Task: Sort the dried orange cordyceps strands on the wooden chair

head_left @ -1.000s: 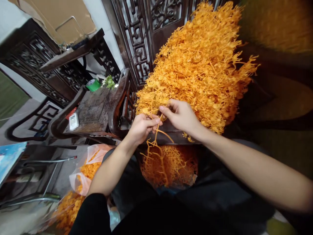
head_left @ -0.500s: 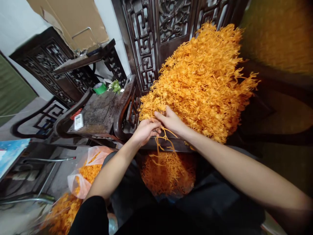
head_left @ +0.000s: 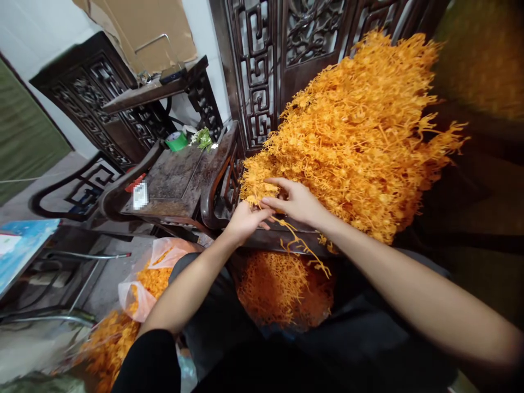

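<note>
My left hand (head_left: 246,222) is closed on a thin orange plastic branch (head_left: 295,233), whose forked tail sticks out to the lower right. My right hand (head_left: 298,203) is close against the left one, its thumb by the left fingertips. Its index finger and thumb are apart, over orange bits at the near left edge of a large heap of orange plastic sprigs (head_left: 360,131). The ends of the other right fingers are hidden. Below both hands, between my knees, more orange branches (head_left: 274,289) lie in a container whose rim I cannot make out.
The heap rests on a dark carved wooden seat (head_left: 282,240). To the left stands a wooden armchair (head_left: 172,180) with green tape (head_left: 177,141) and a green-white sprig (head_left: 202,138) on it. A pinkish plastic bag (head_left: 172,251) with orange pieces sits on the floor.
The view has shifted, so the scene sits further right. The branch's tail has swung from hanging down to slanting lower right. My right index finger has stretched out over the left hand.
</note>
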Motion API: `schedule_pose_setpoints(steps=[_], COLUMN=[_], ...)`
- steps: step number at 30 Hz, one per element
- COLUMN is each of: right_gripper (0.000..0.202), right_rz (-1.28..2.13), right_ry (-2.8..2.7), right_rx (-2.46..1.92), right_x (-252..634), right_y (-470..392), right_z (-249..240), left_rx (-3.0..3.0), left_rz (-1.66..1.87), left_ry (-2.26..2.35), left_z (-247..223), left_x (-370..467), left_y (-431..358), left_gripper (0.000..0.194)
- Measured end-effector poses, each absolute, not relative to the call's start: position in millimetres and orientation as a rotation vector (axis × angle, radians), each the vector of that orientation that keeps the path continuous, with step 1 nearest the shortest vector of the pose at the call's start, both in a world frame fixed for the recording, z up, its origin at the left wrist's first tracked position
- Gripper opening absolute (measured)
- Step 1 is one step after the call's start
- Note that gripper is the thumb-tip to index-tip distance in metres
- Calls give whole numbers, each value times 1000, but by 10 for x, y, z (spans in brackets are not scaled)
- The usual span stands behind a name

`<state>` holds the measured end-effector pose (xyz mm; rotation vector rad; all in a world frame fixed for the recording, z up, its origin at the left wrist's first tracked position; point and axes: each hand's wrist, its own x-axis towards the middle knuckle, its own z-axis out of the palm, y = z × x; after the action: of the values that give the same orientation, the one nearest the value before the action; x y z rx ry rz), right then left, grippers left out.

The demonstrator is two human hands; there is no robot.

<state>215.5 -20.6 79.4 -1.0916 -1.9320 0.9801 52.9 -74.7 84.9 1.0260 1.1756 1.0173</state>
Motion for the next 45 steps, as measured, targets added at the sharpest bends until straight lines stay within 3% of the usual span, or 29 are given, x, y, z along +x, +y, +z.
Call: schedule_pose_setpoints(steps=[5, 9, 13, 19, 22, 28, 32, 34, 40, 42, 45], right_gripper=[65, 25, 45, 45, 44, 16, 35, 30, 23, 20, 30], right_rz=[1009, 755, 591, 610, 964, 1588, 1714, 1597, 749, 656, 599], right_ry=[-2019, -2058, -1979, -1540, -1494, -1285, -1206, -1288, -1941, -1911, -1679], right_rx=[-1010, -937, -1110, -1430, -1297, -929, -918, -985, -849, -857, -997], right_x=[2196, 2186, 2161, 2582, 2798, 2587, 2403, 2350, 2201, 2124, 2019], right_y=[-173, -210, -172, 369, 410, 31, -69, -114, -259, -234, -88], right_z=[772, 715, 695, 704, 681, 671, 676, 683, 718, 702, 661], left_rx=[1108, 1078, 1005, 967, 896, 841, 852, 853, 871, 868, 831], left_rz=[1107, 1059, 927, 710, 739, 939, 981, 1011, 1044, 1006, 960], left_ry=[1169, 1141, 1135, 1129, 1173, 1132, 1123, 1119, 1141, 1130, 1071], left_z=[812, 809, 882, 902, 860, 823, 838, 844, 833, 848, 907], left_x=[540, 565, 631, 672, 604, 446, 456, 464, 476, 507, 558], left_y=[-725, -720, -742, -812, -762, -632, -641, -646, -657, -663, -661], left_gripper=[37, 47, 46, 38, 32, 34, 32, 32, 28, 29, 28])
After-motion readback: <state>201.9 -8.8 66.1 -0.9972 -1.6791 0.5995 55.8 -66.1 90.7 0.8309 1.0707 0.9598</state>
